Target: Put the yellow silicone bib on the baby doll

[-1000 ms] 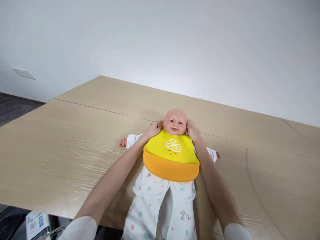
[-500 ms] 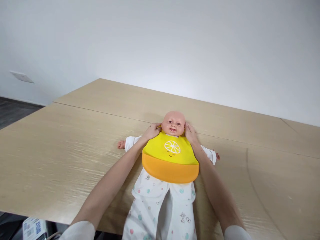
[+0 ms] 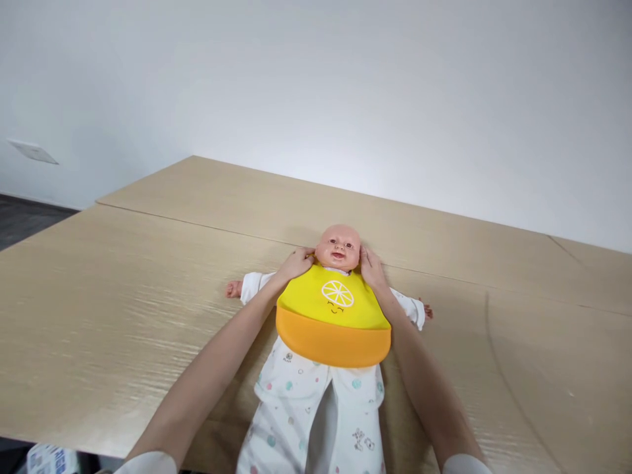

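Note:
A baby doll [image 3: 338,243] lies on its back, head away from me, in white clothes with coloured dots. Over its chest is a yellow bib [image 3: 301,296] with a lemon slice, a smiling face and an orange pocket along its lower edge. My left hand [image 3: 297,263] is closed on the bib's neck edge at the left of the doll's head. On the other side, my right hand [image 3: 372,266] grips the neck edge too, its fingers reaching beside the head. The fingertips and the ends of the neck band are hidden behind the doll's neck.
The doll rests on a pale wooden table [image 3: 123,283] with a seam across it. Behind stands a white wall [image 3: 316,99] with a socket plate [image 3: 33,152] at the left. A white box with blue print [image 3: 47,459] shows below the table's near left edge.
Both hands stay beside the doll's neck, with only slight finger movement. The yellow strap bit seen at my left fingers is less visible. The whole view has shifted a little.

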A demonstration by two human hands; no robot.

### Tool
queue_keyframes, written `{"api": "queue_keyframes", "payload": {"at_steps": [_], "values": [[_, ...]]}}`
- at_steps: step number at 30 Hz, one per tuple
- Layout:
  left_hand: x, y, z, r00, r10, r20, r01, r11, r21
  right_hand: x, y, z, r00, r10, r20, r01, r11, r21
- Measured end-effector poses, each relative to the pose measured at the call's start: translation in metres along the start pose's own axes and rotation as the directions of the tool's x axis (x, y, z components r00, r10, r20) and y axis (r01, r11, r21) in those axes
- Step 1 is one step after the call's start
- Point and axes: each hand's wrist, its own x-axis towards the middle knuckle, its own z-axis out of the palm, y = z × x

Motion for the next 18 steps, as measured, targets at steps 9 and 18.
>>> {"api": "queue_keyframes", "payload": {"at_steps": [9,18], "values": [[-0.0010,0.0023,-0.0006,1.000,-0.023,0.008,0.022,0.999,0.030,0.0009,0.0049,0.0010,0.999,-0.038,0.005,0.038,0.999,-0.028],[-0.0028,0.0054,-0.0013,0.999,-0.036,0.016,0.036,0.999,0.020,0.0043,0.0028,0.0006,0.998,-0.066,-0.007,0.065,0.992,-0.111]]}}
